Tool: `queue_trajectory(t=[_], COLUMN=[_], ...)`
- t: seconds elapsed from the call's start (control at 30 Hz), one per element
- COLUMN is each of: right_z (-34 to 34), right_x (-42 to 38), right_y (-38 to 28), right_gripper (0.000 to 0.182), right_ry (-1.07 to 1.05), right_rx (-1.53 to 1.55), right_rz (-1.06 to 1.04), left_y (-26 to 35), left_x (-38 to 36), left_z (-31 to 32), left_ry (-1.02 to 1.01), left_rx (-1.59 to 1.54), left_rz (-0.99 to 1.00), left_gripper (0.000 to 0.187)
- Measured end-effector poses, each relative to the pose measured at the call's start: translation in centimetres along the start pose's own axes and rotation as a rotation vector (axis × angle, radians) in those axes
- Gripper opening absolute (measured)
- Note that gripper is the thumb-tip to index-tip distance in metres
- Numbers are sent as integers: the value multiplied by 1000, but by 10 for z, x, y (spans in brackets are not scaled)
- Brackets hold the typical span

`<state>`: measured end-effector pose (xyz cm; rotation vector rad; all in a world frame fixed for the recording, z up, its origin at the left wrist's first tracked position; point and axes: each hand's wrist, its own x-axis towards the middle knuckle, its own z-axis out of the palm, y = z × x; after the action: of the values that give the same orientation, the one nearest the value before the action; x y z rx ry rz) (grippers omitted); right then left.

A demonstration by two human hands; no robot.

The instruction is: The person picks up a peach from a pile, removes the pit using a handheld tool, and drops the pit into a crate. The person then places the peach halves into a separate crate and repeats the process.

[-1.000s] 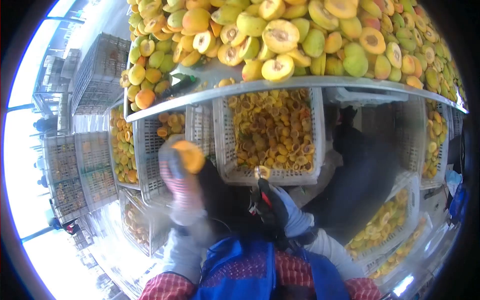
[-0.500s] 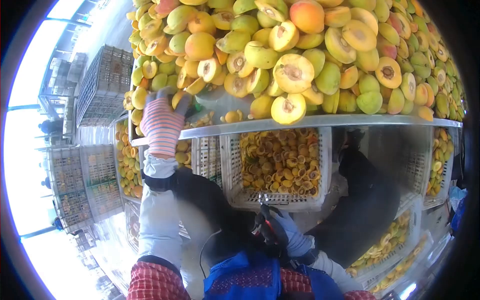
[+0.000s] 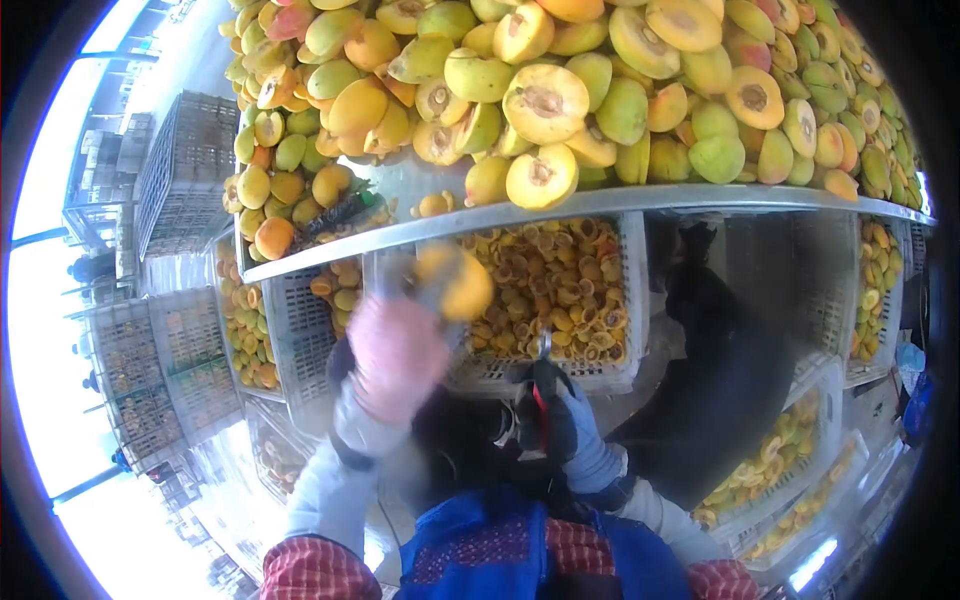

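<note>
My left hand point(image 3: 400, 345), in a striped glove and blurred by motion, grips a yellow peach half point(image 3: 458, 284) in front of the metal table's edge. My right hand point(image 3: 590, 440), in a bluish glove, is wrapped round a hand tool point(image 3: 545, 405) with black-and-red handles and a small shiny metal tip pointing up. Both hands are near a white plastic crate point(image 3: 636, 300) below the table edge, which holds many brown-yellow fruit pieces. Above, a large heap of halved peaches point(image 3: 546, 104) lies on the table.
The metal table rim point(image 3: 400, 234) runs across the view. A dark-clad leg point(image 3: 700, 390) is right of the crate. More fruit crates point(image 3: 245, 335) stand at the left, with stacked crates point(image 3: 190, 175) behind. Further fruit-filled crates point(image 3: 770, 475) sit at lower right.
My left hand has come from the fruit on the table back toward me and right, now with a peach half. My right hand has raised the tool slightly, and the view has shifted.
</note>
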<state>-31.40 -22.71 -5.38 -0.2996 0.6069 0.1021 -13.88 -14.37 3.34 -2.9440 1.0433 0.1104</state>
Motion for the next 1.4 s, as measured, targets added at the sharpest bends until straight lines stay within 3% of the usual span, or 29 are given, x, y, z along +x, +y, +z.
queue_trajectory(t=[0.03, 0.07, 0.13, 0.23, 0.3, 0.33, 0.37, 0.47, 0.53, 0.57, 0.67, 0.8, 1.0, 1.17, 1.23, 1.33, 1.4], right_z=[-13, -11, -4, 4, 1, 0, -4, -1, 13, 4, 7, 13, 19, 11, 6, 3, 4], right_x=[-1, -2, 2, -1, -5, -6, -7, -12, -29, -23, -24, -28, -39, -38, -29, -28, -24], right_y=[6, 9, 6, -13, -8, -5, 2, 6, -3, 11, 15, 23, 23, 11, 16, 18, 19], right_gripper=[47, 46, 43, 42, 40, 39, 37, 25, 24, 26, 27, 24, 18, 38, 50, 51, 50], right_ry=[-84, -6, 91, 136, 90, 66, 48, 72, 28, 3, -26, -84, 38, -344, -552, -543, -656], right_rx=[162, 44, -86, -177, -214, -232, -300, -610, -944, -1344, -1237, -1069, -437, -10, 358, 708, 731], right_rz=[-12, -44, -72, -40, -32, -29, -45, -214, -367, -856, -320, -461, 128, 416, 596, 736, 690], left_y=[7, 16, 27, 26, 22, 27, 27, 28, 32, 32, 34, 28, 22, 22, 23, 32, 38], left_x=[-21, -36, -62, -73, -76, -78, -78, -88, -90, -91, -94, -96, -92, -86, -86, -83, -85], left_z=[8, 13, 29, 28, 40, 41, 41, 59, 52, 53, 47, 46, 52, 49, 55, 53, 58], left_ry=[-36, -133, -78, -119, -217, -271, -399, -135, -38, -13, 35, 33, -78, -149, -264, -384, -434], left_rx=[-105, -204, -282, -1004, -1546, -1815, -1859, -1608, -1650, -1643, -1562, -1490, -1447, -1414, -1551, -1796, -1994], left_rz=[109, 191, 276, 120, -145, -395, -451, -553, -588, -560, -495, -420, -313, -183, -274, -372, -562], left_gripper=[55, 50, 57, 65, 53, 48, 39, 34, 32, 32, 33, 32, 31, 42, 36, 37, 45])
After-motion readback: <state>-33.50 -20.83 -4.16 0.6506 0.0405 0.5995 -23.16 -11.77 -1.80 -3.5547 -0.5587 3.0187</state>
